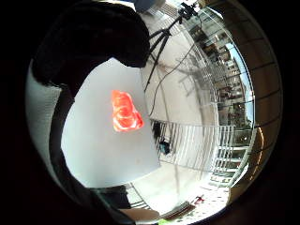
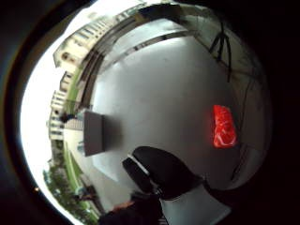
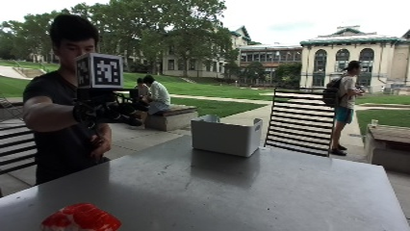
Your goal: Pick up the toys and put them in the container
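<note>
In the outside view a person stands at the far-left side of a grey table [image 3: 256,187] and holds the gloved right hand [image 3: 106,111] up in the air, well above the table surface and touching nothing. The fingers of this hand are hard to see here, so it cannot be told if they are curled or straight. A white container [image 3: 225,136] stands near the far edge of the table, open at the top — what is inside it is hidden behind its wall. A red toy [image 3: 81,218] lies on the near-left part of the table, well apart from the container and from the hand. In the thumb side palm view the red toy [image 2: 224,126] lies on the grey table [image 2: 168,89], the container [image 2: 93,132] stands far from it at the table edge, and a black gloved finger [image 2: 161,171] shows close to the camera. In the little finger side palm view the toy [image 1: 125,111] lies alone on the table [image 1: 103,150] — the black glove [image 1: 89,37] covers one side.
</note>
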Action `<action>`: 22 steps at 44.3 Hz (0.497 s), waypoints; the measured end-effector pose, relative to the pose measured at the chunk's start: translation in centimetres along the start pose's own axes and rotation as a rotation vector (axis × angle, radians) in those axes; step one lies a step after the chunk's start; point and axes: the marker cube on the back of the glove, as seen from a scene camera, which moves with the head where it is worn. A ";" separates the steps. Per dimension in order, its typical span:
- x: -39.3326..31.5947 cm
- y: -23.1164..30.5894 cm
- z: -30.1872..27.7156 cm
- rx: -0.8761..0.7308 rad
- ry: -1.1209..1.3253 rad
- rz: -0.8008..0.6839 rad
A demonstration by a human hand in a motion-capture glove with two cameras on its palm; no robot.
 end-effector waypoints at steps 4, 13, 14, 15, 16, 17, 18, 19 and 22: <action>3.1 -0.2 3.5 -0.033 -0.009 0.031; 7.2 0.5 10.7 -0.128 -0.025 0.093; 7.6 0.6 11.5 -0.140 -0.028 0.101; 8.0 0.8 12.4 -0.153 -0.029 0.112; 8.3 0.9 13.4 -0.165 -0.030 0.122; 8.6 1.1 14.2 -0.174 -0.030 0.132; 8.9 1.2 15.0 -0.180 -0.030 0.140; 9.2 1.3 15.7 -0.187 -0.031 0.146; 9.7 1.6 17.3 -0.215 -0.039 0.161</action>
